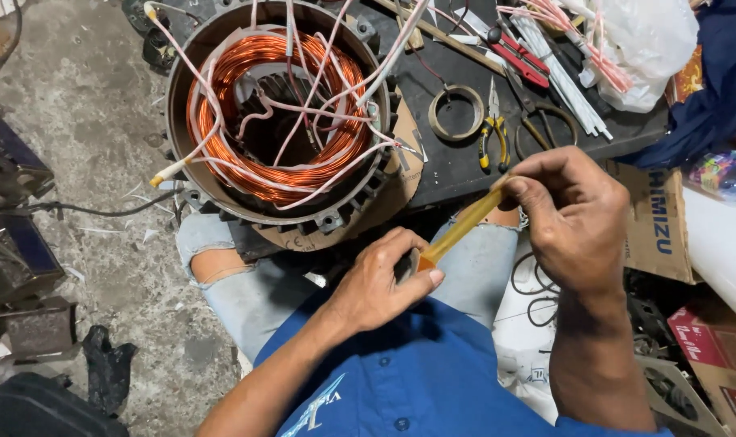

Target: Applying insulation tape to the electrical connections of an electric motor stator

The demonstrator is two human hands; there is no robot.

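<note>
The person wears a bright blue button-up shirt (421, 380) with short sleeves. Dark blue buttons run down its front, and a pale, light-coloured emblem is stitched on the chest. Both forearms are bare, with no watch, bracelet or gloves. The left hand (380, 283) and right hand (574, 214) carry no rings. Below the shirt are faded light blue jeans (251, 295), frayed and torn open at one knee.
</note>
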